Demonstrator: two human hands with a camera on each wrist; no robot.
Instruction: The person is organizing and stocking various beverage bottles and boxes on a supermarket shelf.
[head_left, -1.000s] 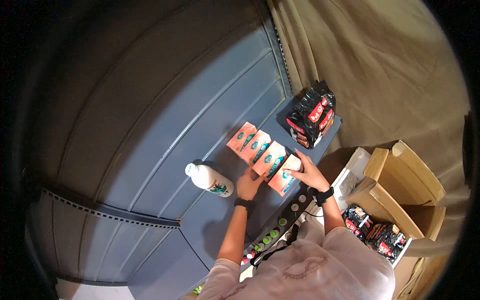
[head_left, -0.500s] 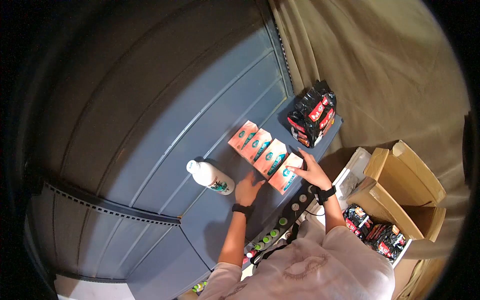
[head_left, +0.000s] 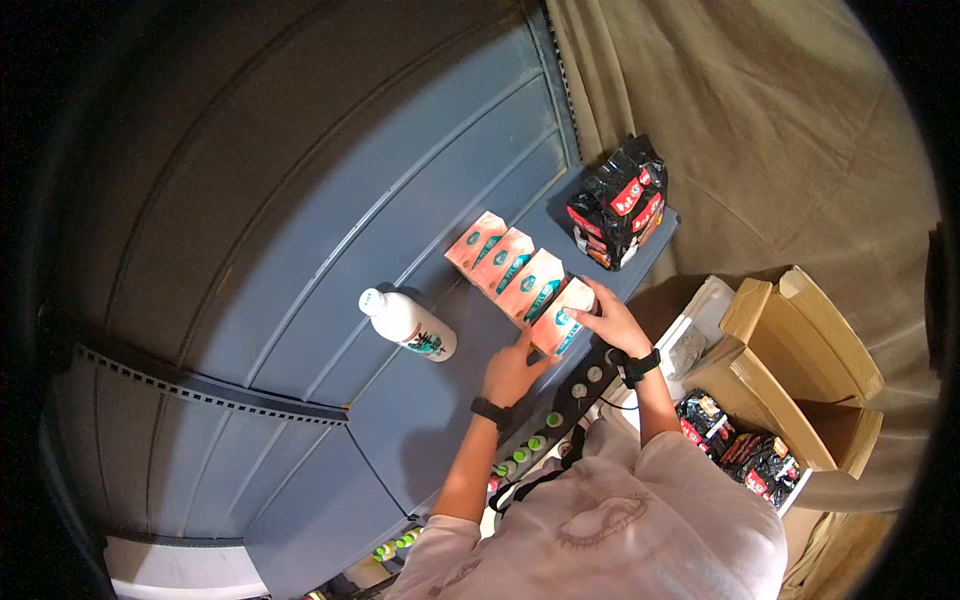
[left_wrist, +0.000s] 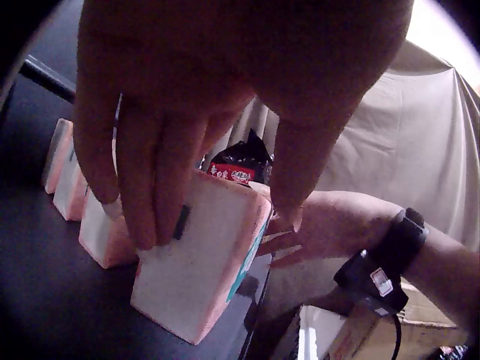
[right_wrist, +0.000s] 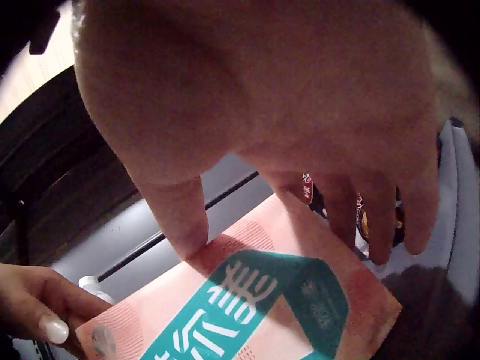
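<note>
At the front edge of a gray-blue shelf, a person's right hand held the nearest pink box of a row, thumb on its printed face and the other fingers around its far end. The left hand laid straight fingers against the box's pale side. Three more pink boxes ran toward the back edge, between a white bottle and a black bag near the right end.
</note>
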